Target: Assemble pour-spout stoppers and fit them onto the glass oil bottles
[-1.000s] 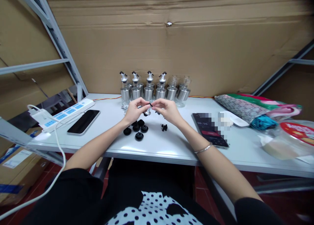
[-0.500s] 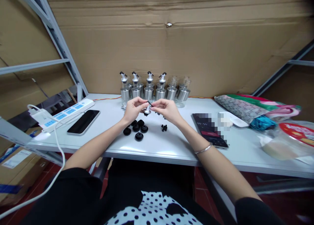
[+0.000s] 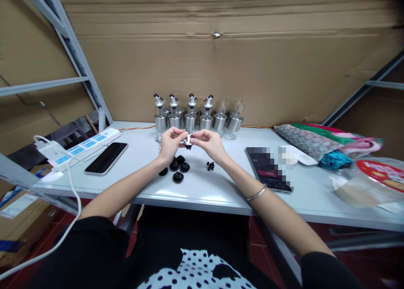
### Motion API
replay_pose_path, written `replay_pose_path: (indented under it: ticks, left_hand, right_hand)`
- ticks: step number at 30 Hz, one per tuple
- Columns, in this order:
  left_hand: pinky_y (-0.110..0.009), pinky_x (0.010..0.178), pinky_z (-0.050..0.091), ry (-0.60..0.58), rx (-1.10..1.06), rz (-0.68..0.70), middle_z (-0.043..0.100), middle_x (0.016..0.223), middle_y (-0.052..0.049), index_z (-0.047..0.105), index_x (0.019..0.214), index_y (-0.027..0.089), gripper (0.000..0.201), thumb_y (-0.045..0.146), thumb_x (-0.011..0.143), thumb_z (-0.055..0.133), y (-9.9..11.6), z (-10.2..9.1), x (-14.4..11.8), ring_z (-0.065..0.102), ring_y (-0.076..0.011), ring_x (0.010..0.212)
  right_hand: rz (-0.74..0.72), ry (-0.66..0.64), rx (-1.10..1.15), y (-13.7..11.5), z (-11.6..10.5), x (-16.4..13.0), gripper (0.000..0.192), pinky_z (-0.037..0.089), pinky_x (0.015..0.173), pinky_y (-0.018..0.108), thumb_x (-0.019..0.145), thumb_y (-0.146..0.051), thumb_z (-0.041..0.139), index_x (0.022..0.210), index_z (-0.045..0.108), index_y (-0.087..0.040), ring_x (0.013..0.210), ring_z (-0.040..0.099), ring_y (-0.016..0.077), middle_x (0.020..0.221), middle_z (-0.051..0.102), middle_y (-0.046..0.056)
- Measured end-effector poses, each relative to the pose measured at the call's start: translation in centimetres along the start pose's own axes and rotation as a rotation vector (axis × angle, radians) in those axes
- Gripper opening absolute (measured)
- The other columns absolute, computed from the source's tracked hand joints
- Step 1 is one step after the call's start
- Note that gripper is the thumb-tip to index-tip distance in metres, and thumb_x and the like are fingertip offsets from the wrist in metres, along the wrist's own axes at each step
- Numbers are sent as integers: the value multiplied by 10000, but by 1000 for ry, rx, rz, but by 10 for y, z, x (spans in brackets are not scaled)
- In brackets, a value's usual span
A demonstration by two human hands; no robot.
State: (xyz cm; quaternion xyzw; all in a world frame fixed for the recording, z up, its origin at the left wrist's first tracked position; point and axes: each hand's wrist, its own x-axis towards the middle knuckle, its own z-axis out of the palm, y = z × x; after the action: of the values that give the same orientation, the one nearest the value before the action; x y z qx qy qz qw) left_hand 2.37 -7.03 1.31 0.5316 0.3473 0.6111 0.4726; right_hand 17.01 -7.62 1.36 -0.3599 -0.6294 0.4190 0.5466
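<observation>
Steel-and-glass pourer bottles (image 3: 197, 117) ranked in rows at back of white bench (image 3: 202, 188), against cardboard wall (image 3: 221, 62); four front ones fitted with black-tipped spouts, two at right end clear-topped; contents not discernible. Left hand (image 3: 170, 142) and right hand (image 3: 208, 142) raised together just above bench, in front of bottles, fingertips of both pinched on one small spout fitting (image 3: 188, 141), silver-white with black tip, held between them. Black round stoppers (image 3: 176, 169) loose on bench directly beneath left hand, five or so, lying close together. Cluster of small black caps (image 3: 210, 166) just right of those, under right wrist, apart from stoppers. Dark phone (image 3: 106, 157) lying flat to left, beside white power strip (image 3: 85, 145) with cable trailing off bench edge. Second phone (image 3: 268, 169) flat to right of hands, screen partly blurred. Patterned fabric bag (image 3: 315, 139) and clear plastic bag (image 3: 366, 184) at far right; contents of both unclear.
</observation>
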Motion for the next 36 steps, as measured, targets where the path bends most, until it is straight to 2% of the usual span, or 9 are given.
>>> replay_pose_path:
  ticks: [4, 8, 11, 14, 18, 21, 24, 32, 36]
  left_hand:
    - [-213, 525, 541, 3, -76, 4, 575, 767, 20, 475, 736, 162, 376, 377, 612, 757, 0, 1, 1, 609, -100, 662]
    - [-223, 565, 551, -79, -85, -16, 562, 827, 17, 492, 819, 165, 371, 358, 631, 747, -1, 0, 2, 615, -112, 743]
    - [-254, 620, 564, -166, -19, 20, 575, 839, 10, 530, 968, 180, 378, 357, 685, 708, -4, -3, 4, 623, -129, 790]
    - [-285, 715, 557, -244, 186, 191, 603, 898, -26, 582, 1023, 175, 310, 343, 770, 643, -6, -8, 6, 621, -144, 838]
    - [-292, 776, 517, -252, 581, 612, 616, 926, -48, 623, 995, 176, 194, 280, 833, 598, -8, -16, 8, 601, -137, 818]
    - [-284, 766, 499, -265, 740, 810, 618, 881, -42, 592, 1043, 176, 208, 265, 856, 578, -8, -21, 9, 599, -134, 796]
    - [-280, 738, 488, -267, 832, 889, 625, 847, -40, 580, 1036, 165, 207, 280, 864, 569, -8, -23, 11, 598, -139, 784]
    - [-365, 903, 424, -169, 979, 950, 662, 788, -9, 593, 975, 178, 160, 287, 904, 500, -4, -24, 14, 601, -135, 731]
    - [-344, 877, 432, -166, 993, 957, 668, 821, -23, 568, 1030, 171, 185, 283, 909, 485, -4, -23, 12, 606, -146, 770]
  right_hand:
    - [-152, 2, -228, 2, 6, -3, 469, 544, 803, 386, 534, -343, 789, 865, 489, -201, 902, 648, 217, 953, 663, 75]
    - [-217, -20, -304, 5, 5, -5, 406, 541, 795, 378, 641, -291, 692, 930, 419, -209, 890, 664, 215, 985, 664, 104]
    - [-248, -36, -356, 5, 1, -5, 364, 524, 822, 385, 677, -235, 632, 960, 405, -206, 919, 666, 221, 1002, 677, 115]
    - [-264, -28, -463, 4, -3, -4, 343, 517, 808, 380, 668, -145, 578, 968, 421, -203, 913, 666, 223, 989, 689, 103]
    - [-318, -13, -543, 9, -10, 0, 344, 514, 792, 345, 662, -77, 518, 982, 471, -196, 923, 663, 213, 984, 691, 92]
    - [-351, -5, -565, 13, -14, 2, 268, 517, 794, 347, 698, -91, 506, 944, 518, -198, 913, 664, 212, 985, 691, 90]
    - [-377, -15, -558, 15, -15, 4, 230, 518, 816, 354, 722, -104, 511, 931, 540, -196, 930, 661, 211, 996, 688, 89]
    - [-414, -57, -545, 15, -10, 3, 449, 518, 874, 357, 673, -106, 644, 1098, 519, -179, 975, 653, 206, 1061, 668, 99]
    - [-447, -24, -587, 12, -15, 3, 362, 536, 822, 361, 678, -123, 671, 1023, 568, -167, 887, 659, 203, 1009, 670, 101]
